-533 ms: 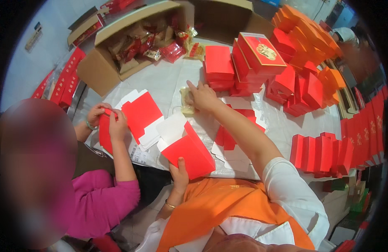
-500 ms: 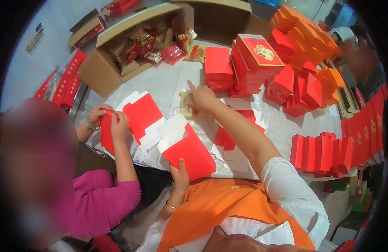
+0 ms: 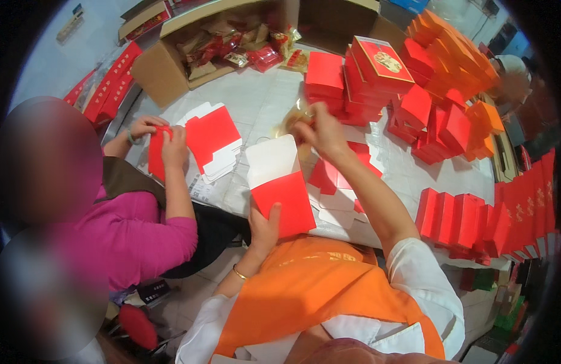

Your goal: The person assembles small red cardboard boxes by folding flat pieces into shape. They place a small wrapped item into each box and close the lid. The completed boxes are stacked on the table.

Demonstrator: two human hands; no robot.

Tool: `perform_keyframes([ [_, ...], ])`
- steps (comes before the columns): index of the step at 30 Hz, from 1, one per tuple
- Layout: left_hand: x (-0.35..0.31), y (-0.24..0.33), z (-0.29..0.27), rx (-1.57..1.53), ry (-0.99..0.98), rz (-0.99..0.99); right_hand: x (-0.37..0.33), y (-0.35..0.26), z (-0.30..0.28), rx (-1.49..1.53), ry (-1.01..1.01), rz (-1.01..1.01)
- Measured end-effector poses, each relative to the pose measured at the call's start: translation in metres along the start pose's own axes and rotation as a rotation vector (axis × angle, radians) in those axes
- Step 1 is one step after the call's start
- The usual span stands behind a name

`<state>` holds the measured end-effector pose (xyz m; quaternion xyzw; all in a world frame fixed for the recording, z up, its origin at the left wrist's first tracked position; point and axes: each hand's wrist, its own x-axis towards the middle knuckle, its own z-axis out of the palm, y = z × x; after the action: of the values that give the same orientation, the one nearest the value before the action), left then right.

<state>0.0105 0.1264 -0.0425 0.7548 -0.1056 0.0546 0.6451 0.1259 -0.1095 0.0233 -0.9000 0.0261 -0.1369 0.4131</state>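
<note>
My left hand [image 3: 264, 227] grips a red box [image 3: 285, 205] at the table's near edge, thumb on its front face. The box's white-lined flap stands up at the top. Over the table, my right hand [image 3: 323, 132] is closed on a gold, see-through packet [image 3: 291, 118], partly blurred by motion. Below my right forearm lie flat red-and-white box blanks [image 3: 335, 179]. A co-worker at my left folds a red piece of card [image 3: 157, 155] with both hands, beside a stack of red-and-white blanks [image 3: 212, 138].
An open cardboard carton [image 3: 162, 73] of red and gold packets stands at the back. Stacked red boxes [image 3: 325, 76] and orange boxes [image 3: 456, 57] rise at the far right. A row of red boxes [image 3: 453, 218] lines the right side.
My right hand has picked up the gold packet from the table and closed round it. My left hand has turned the red box more upright.
</note>
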Motion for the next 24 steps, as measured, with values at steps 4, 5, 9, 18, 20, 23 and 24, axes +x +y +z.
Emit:
perform_keyframes([
  [4,0.009,0.002,0.015,0.050,-0.084,0.096,-0.034,-0.036,-0.065,0.516,0.550,-0.261],
  [5,0.012,0.006,0.021,0.027,-0.122,0.104,-0.046,-0.035,-0.075,0.398,0.564,-0.366],
  [9,0.021,0.012,0.045,-0.137,-0.246,0.128,-0.088,-0.053,-0.098,0.067,0.243,-0.528],
  [18,0.003,0.008,0.076,-0.172,-0.550,0.089,-0.131,-0.057,-0.157,-0.293,-0.009,-0.337],
  [20,-0.001,0.010,0.083,-0.266,-0.604,0.015,-0.138,-0.054,-0.162,-0.308,-0.027,-0.302],
  [23,-0.007,0.004,0.092,-0.258,-0.636,0.002,-0.148,-0.046,-0.167,-0.330,-0.078,-0.238],
  [24,-0.008,0.004,0.094,-0.287,-0.626,0.011,-0.150,-0.040,-0.169,-0.311,-0.074,-0.220],
])
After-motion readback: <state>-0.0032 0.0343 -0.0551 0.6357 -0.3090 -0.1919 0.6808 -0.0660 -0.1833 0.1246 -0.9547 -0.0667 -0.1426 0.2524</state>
